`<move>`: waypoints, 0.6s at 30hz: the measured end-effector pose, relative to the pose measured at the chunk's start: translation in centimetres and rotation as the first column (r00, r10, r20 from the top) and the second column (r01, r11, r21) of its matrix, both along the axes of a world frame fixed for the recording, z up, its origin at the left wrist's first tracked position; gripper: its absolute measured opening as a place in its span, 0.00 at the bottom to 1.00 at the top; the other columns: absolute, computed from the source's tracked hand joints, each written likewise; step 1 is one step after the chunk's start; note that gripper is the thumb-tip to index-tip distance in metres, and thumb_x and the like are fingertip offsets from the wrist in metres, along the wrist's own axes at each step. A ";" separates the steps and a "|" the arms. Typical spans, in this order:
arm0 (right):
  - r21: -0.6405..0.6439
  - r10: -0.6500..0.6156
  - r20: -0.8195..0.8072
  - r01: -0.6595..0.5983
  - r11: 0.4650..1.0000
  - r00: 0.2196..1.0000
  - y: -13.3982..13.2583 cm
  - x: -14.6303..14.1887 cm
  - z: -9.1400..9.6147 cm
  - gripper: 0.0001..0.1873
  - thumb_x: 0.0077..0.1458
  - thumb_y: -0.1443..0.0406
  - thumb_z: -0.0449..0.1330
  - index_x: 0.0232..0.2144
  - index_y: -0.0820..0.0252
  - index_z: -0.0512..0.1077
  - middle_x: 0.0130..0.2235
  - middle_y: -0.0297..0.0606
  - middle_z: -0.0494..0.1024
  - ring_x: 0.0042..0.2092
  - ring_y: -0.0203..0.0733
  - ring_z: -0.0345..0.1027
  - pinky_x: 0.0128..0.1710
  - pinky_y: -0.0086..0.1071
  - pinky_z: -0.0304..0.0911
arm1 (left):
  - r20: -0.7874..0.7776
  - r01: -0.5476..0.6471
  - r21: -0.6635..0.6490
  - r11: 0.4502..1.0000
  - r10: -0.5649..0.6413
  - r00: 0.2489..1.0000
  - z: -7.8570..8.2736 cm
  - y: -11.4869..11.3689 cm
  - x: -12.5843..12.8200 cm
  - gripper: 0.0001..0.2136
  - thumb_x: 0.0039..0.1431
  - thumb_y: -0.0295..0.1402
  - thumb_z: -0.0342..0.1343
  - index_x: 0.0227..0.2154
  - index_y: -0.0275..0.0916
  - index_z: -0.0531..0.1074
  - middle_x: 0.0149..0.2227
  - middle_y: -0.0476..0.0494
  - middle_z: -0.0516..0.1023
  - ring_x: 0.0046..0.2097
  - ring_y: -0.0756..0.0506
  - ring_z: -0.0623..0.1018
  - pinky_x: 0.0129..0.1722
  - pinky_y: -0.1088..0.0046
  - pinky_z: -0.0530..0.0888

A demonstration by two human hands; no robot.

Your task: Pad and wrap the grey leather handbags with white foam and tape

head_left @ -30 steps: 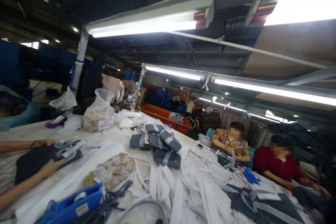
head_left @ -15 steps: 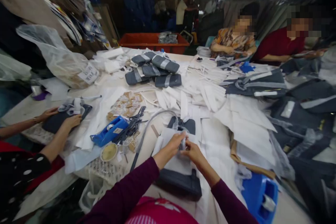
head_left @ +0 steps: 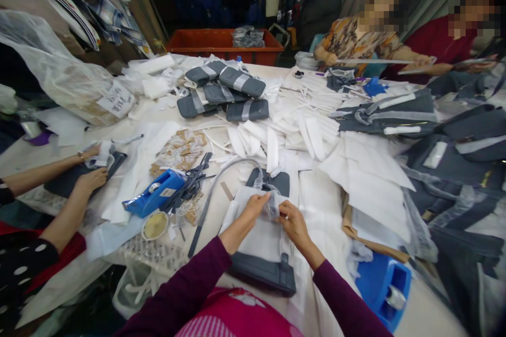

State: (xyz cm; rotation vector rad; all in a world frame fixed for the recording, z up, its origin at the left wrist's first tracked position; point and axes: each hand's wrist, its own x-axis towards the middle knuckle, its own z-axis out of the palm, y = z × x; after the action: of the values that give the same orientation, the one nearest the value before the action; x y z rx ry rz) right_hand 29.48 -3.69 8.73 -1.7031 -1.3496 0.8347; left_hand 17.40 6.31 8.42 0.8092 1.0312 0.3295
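Note:
My left hand (head_left: 253, 210) and my right hand (head_left: 291, 221) meet over a dark grey folded bag (head_left: 263, 269) that lies on the table in front of me, partly covered by a white sheet (head_left: 261, 237). Both hands pinch a small clear plastic piece (head_left: 272, 209) between their fingertips. A second dark grey piece (head_left: 272, 181) lies just beyond my hands. Purple sleeves cover both my forearms.
A blue tape dispenser (head_left: 154, 197) with scissors and a round tin (head_left: 155, 225) lies to my left, another blue dispenser (head_left: 385, 287) at lower right. Another person's hands (head_left: 90, 179) work at left. Two people sit across the table. Banded grey bundles (head_left: 225, 95) and white strips fill the middle.
The view has swung down from the ceiling lights to the table. My two hands have come into view and now pinch the clear piece over the grey bag.

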 end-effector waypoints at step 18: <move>-0.332 -0.458 -0.127 0.398 0.855 0.880 -6.2 0.2 0.4 0.22 0.47 0.58 0.60 0.43 0.65 0.67 0.37 0.42 0.74 0.34 0.43 0.68 0.37 0.37 0.63 | 0.049 0.124 -0.019 0.992 -0.123 0.991 -1.7 -1.8 -2.3 0.14 0.43 0.38 0.67 0.26 0.32 0.72 0.22 0.48 0.73 0.20 0.56 0.61 0.22 0.77 0.54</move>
State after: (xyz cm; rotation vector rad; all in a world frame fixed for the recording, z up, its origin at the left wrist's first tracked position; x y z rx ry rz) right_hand 29.69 -9.84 9.13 -1.9890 -0.6826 0.9454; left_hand 15.05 4.51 6.69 0.8371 0.9343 0.2303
